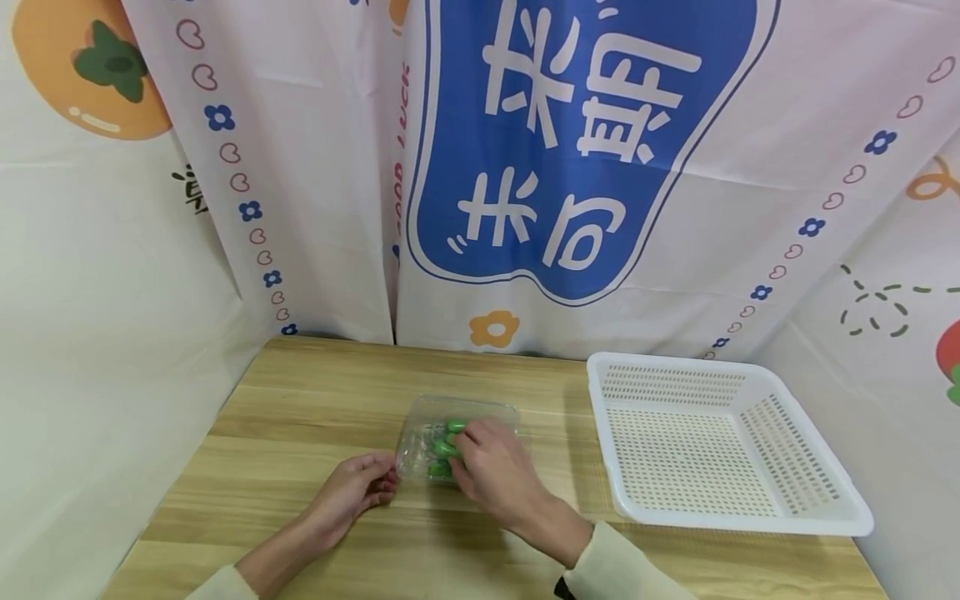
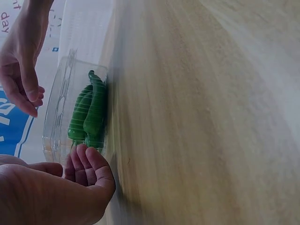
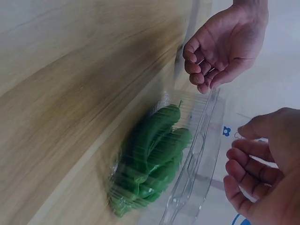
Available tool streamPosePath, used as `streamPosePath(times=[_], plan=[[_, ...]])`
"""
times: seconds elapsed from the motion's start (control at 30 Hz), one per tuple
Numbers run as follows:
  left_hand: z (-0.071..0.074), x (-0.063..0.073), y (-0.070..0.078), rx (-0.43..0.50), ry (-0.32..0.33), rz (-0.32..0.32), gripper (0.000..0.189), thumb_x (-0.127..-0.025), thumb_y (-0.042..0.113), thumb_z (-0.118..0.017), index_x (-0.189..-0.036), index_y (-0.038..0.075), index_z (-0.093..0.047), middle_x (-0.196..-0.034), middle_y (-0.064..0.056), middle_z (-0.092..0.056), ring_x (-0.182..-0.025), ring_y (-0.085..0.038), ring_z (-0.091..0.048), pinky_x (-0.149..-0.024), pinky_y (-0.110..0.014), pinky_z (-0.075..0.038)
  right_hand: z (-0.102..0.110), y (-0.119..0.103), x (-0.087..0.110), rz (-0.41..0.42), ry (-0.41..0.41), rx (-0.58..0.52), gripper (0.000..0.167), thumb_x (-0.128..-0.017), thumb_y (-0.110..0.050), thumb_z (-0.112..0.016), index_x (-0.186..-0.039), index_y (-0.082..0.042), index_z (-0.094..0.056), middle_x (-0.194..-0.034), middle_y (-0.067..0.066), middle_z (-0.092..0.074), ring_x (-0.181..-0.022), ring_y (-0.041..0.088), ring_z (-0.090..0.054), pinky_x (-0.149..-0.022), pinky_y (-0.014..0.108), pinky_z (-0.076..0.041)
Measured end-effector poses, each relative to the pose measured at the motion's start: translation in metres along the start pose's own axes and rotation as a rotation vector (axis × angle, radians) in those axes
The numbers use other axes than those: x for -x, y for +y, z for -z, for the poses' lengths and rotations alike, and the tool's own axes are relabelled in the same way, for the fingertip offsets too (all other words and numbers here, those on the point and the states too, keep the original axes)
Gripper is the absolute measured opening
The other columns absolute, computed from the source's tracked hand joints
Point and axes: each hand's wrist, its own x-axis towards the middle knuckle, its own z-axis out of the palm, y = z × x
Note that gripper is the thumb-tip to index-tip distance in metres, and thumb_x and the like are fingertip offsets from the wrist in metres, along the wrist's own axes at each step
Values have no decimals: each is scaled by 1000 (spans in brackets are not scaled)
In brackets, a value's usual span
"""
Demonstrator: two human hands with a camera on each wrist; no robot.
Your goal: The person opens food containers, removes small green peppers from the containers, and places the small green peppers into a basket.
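Left hand (image 1: pixel 358 485): loosely bent, empty — steady the clear punnet (image 3: pixel 199 143).
Right hand (image 1: pixel 498 471): fingers apart, empty — handle green peppers (image 2: pixel 95 105) gently.

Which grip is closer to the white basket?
Right. The right grip is over the clear box, left of the white basket; the left grip is farther off, by the box's left end.

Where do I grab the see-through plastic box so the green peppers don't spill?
Probably hold the see-through plastic box by its left and right walls, below the rim, with one hand coming from each side. It sits on the table, its walls rise around the green peppers, and those lie low inside.
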Motion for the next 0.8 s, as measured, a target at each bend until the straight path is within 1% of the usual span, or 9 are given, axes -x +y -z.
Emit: streamPosePath(times=[0.13,0.27,0.4,0.53,0.63,0.8], plan=[[1,3,0,-21,1,11,34,-113,12,-44,-129,-15,-57,-110,-11,-65,-98,-19,-63,-84,-29,-60,-6,-4,-6,83,-25,-12,10,-91,-17,-83,-98,-11,-80,-93,-3,-70,-88,13,-66,-80,30,-59],[2,5,-1,-31,-12,14,33,-113,14,-47,-126,-14,-59,-111,-13,-66,-98,-20,-65,-86,-30,-60,-11,-9,-10,132,-42,-33,6,-92,-13,-79,-97,-12,-80,-93,-4,-70,-88,13,-65,-82,30,-58],[1,5,-1,-28,-16,15,34,-113,16,-50,-125,-14,-60,-110,-12,-67,-98,-19,-65,-86,-29,-61,-15,-13,-15,152,-63,-33,8,-93,-11,-77,-100,-14,-80,-96,-4,-68,-91,13,-64,-86,30,-58],[0,4,-1,-17,-8,17,31,-112,15,-51,-122,-12,-62,-107,-11,-68,-96,-18,-66,-84,-28,-61,-19,-16,-20,174,-79,-50,7,-94,-10,-76,-98,-14,-80,-95,-4,-69,-91,13,-63,-85,28,-56],[0,3,-1,-13,-15,16,29,-112,14,-51,-120,-11,-63,-106,-10,-69,-95,-18,-67,-84,-27,-61,-22,-18,-24,189,-102,-59,6,-95,-11,-76,-96,-15,-80,-94,-5,-69,-91,12,-62,-85,26,-55],[0,2,-2,-11,-27,22,27,-112,14,-51,-119,-9,-64,-104,-8,-70,-95,-18,-67,-84,-27,-61,-25,-19,-28,202,-132,-52,8,-97,-12,-74,-99,-16,-81,-96,-6,-68,-90,10,-61,-83,25,-54]])
